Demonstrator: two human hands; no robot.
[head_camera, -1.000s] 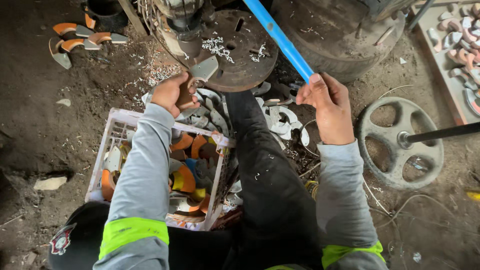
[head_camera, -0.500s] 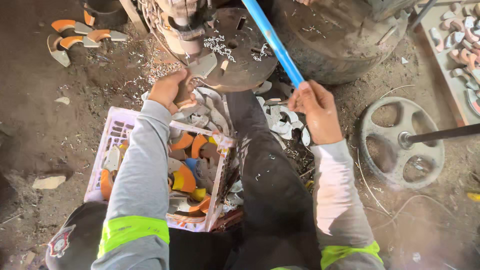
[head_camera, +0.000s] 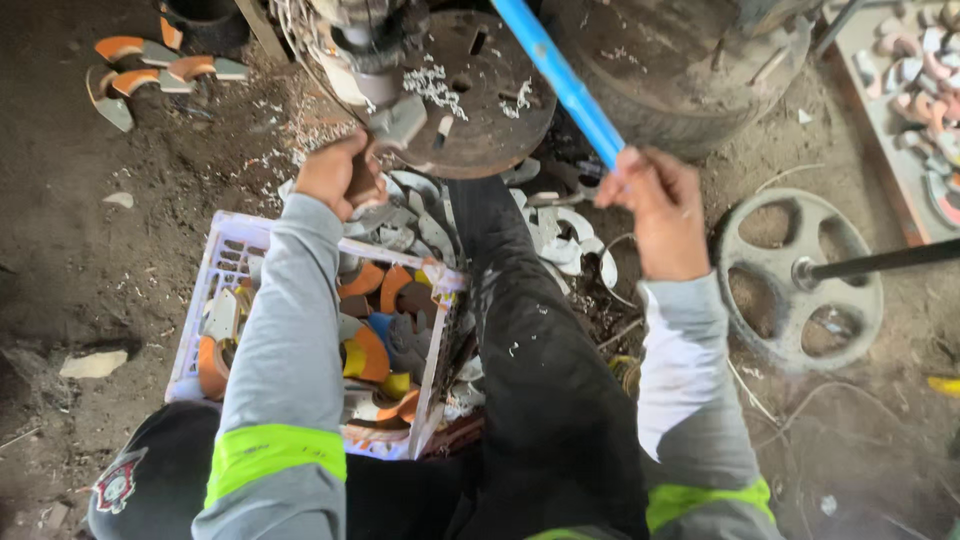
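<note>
Both hands busy at the round rusty metal disc (head_camera: 480, 95) of the press.
My right hand (head_camera: 655, 210) has a closed grip on the long bright-blue lever (head_camera: 560, 75) (slanting up-left); my left hand (head_camera: 340, 172) pinches a small grey curved piece (head_camera: 398, 122) under the disc's edge, above the white plastic crate (head_camera: 215, 290).

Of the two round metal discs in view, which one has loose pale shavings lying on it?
The rusty perforated disc at top centre, beside the left hand. The spoked wheel at right, on a dark rod, carries none.

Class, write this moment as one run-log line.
left hand: holds small piece at round metal plate | right hand: grips blue handle | white crate: curved pieces inside
</note>
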